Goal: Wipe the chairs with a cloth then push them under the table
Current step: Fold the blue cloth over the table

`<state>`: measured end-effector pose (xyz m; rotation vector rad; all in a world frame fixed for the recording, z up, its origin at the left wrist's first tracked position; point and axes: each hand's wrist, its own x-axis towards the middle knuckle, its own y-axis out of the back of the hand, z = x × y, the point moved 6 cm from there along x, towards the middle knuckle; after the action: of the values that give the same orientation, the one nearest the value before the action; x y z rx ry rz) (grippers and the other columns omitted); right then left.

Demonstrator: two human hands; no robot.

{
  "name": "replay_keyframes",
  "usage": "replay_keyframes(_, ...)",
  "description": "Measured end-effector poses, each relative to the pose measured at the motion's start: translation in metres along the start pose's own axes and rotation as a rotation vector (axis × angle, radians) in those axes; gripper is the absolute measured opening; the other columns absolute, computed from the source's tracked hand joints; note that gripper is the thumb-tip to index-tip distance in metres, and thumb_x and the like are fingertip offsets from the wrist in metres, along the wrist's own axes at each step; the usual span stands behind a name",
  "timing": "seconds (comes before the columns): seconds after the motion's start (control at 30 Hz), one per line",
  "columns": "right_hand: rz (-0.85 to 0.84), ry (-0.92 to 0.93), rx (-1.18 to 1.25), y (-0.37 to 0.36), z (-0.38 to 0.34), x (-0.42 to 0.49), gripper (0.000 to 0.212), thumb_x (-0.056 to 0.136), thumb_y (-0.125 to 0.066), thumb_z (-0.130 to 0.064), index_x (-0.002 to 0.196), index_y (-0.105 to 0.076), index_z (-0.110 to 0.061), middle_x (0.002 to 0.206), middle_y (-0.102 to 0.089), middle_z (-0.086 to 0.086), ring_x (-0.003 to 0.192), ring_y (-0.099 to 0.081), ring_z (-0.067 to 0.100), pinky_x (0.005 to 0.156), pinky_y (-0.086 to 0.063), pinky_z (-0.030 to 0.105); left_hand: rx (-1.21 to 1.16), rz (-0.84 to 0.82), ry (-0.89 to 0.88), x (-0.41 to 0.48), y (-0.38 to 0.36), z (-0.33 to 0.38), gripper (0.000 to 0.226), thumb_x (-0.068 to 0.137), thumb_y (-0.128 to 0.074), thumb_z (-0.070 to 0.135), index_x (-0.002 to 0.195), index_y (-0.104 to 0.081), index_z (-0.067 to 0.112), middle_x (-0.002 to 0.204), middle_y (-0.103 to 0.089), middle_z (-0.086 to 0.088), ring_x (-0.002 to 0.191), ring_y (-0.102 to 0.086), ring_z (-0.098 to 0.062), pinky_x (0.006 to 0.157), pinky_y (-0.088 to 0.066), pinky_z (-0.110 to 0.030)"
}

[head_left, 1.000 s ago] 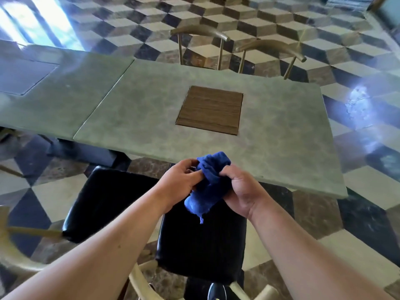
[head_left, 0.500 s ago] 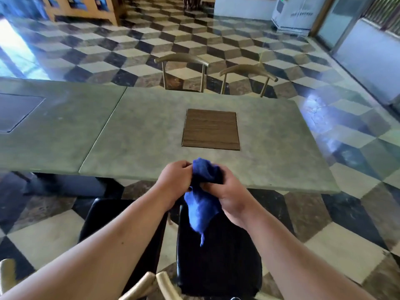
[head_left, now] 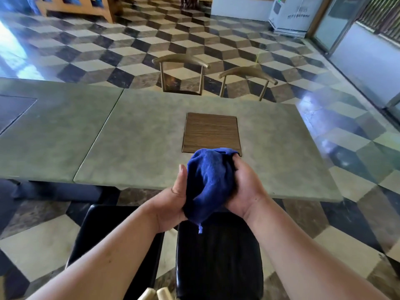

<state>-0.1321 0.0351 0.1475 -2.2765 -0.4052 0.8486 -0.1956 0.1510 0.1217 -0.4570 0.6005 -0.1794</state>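
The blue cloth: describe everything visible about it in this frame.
The blue cloth is a deep blue, soft, towel-like fabric, bunched into a loose ball rather than spread flat. The left hand cups its lower left side and the right hand grips its right side, fingers curled over the top edge. A small corner or thread dangles from the bottom. It is held in the air above the near edge of the table and the black chair seat, touching neither.

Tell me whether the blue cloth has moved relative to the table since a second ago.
Yes. The blue cloth, bunched in both hands, has moved forward: it was at the table's near edge and now overlaps the near edge of the brown panel.
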Motion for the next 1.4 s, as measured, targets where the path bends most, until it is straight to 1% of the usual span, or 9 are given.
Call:
replay_keyframes(0.17, 0.136, -0.013, -0.292, 0.030, -0.012, 0.004, 0.024, 0.104, -0.059, -0.027, 0.116, -0.065, -0.006, 0.114, -0.072, 0.017, 0.099, -0.072, 0.027, 0.081, -0.061, 0.039, 0.158, 0.297, -0.215, 0.015, 0.023, 0.045, 0.022, 0.093, -0.075, 0.030, 0.106, -0.077, 0.013, 0.113, -0.076, -0.019, 0.103, -0.072, -0.032, 0.096, -0.056, -0.051)
replay_keyframes(0.3, 0.240, -0.027, -0.526, 0.047, -0.015, 0.004, 0.034, 0.097, -0.055, 0.009, 0.128, -0.059, -0.004, 0.125, -0.070, 0.024, 0.100, -0.071, 0.032, 0.074, -0.061, 0.041, 0.289, 0.395, -0.153, 0.017, 0.036, 0.050, 0.019, 0.097, -0.071, 0.034, 0.096, -0.075, 0.015, 0.096, -0.079, -0.011, 0.090, -0.073, -0.026, 0.080, -0.058, -0.040)
replay_keyframes(0.47, 0.307, 0.252, -0.749, 0.046, -0.057, -0.001, 0.059, 0.099, -0.058, 0.000, 0.147, -0.047, -0.032, 0.133, -0.064, 0.002, 0.111, -0.063, 0.022, 0.077, -0.051, 0.035, 0.279, 0.355, -0.039, 0.014, 0.043, 0.036, 0.016, 0.093, -0.074, 0.027, 0.093, -0.068, 0.012, 0.081, -0.070, -0.007, 0.065, -0.067, -0.016, 0.054, -0.053, -0.026)
replay_keyframes(0.63, 0.275, 0.387, -0.791, 0.034, -0.073, -0.003, 0.089, 0.098, -0.061, -0.005, 0.163, -0.011, -0.040, 0.141, -0.058, -0.003, 0.130, -0.056, 0.015, 0.116, -0.040, 0.046, 0.108, 0.259, 0.031, 0.014, 0.029, 0.024, 0.036, 0.088, -0.077, 0.022, 0.121, -0.063, 0.015, 0.097, -0.074, -0.007, 0.077, -0.069, -0.018, 0.068, -0.055, -0.035)
replay_keyframes(0.87, 0.006, 0.295, -0.700, 0.004, -0.064, -0.009, 0.063, 0.082, -0.066, -0.014, 0.141, -0.058, -0.036, 0.091, -0.063, 0.014, 0.087, -0.065, 0.023, 0.090, -0.055, 0.036, 0.026, 0.058, 0.076, 0.018, 0.004, 0.018, 0.041, 0.092, -0.067, 0.039, 0.125, -0.073, 0.016, 0.123, -0.073, -0.017, 0.099, -0.072, -0.024, 0.074, -0.058, -0.034)
replay_keyframes(1.0, 0.040, 0.205, -0.842, 0.025, -0.072, -0.011, 0.061, 0.083, -0.075, -0.003, 0.140, -0.059, -0.019, 0.118, -0.069, 0.013, 0.113, -0.067, 0.025, 0.105, -0.051, 0.037, 0.035, 0.197, -0.139, 0.018, 0.017, 0.046, 0.047, 0.088, -0.074, 0.007, 0.133, -0.063, 0.013, 0.124, -0.072, -0.018, 0.105, -0.067, -0.027, 0.095, -0.052, -0.045)
replay_keyframes(1.17, 0.030, 0.148, -1.411, 0.034, -0.070, -0.012, 0.052, 0.082, -0.077, -0.002, 0.126, -0.068, -0.027, 0.106, -0.077, -0.004, 0.098, -0.072, 0.007, 0.094, -0.053, 0.026, 0.444, 0.306, -0.270, 0.016, 0.027, 0.079, 0.049, 0.086, -0.074, -0.007, 0.129, -0.068, 0.017, 0.104, -0.078, -0.007, 0.097, -0.074, -0.021, 0.093, -0.058, -0.033)
replay_keyframes(1.27, 0.154, 0.302, -1.747, 0.038, -0.076, -0.008, 0.011, 0.089, -0.073, -0.017, 0.088, -0.076, -0.027, 0.077, -0.072, -0.004, 0.073, -0.067, 0.018, 0.066, -0.051, 0.033, 1.058, 0.490, -0.357, 0.016, 0.029, 0.095, 0.029, 0.083, -0.083, 0.020, 0.107, -0.077, 0.034, 0.092, -0.076, 0.012, 0.087, -0.070, -0.010, 0.079, -0.054, -0.028)
replay_keyframes(1.4, 0.250, 0.573, -1.930, 0.047, -0.084, -0.013, 0.005, 0.090, -0.075, -0.030, 0.089, -0.080, -0.030, 0.088, -0.056, -0.008, 0.091, -0.047, 0.017, 0.075, -0.036, 0.032, 1.562, 0.484, -0.439, 0.022, 0.021, 0.095, 0.011, 0.085, -0.078, 0.042, 0.093, -0.074, 0.036, 0.088, -0.064, 0.017, 0.084, -0.061, -0.012, 0.069, -0.049, -0.031)
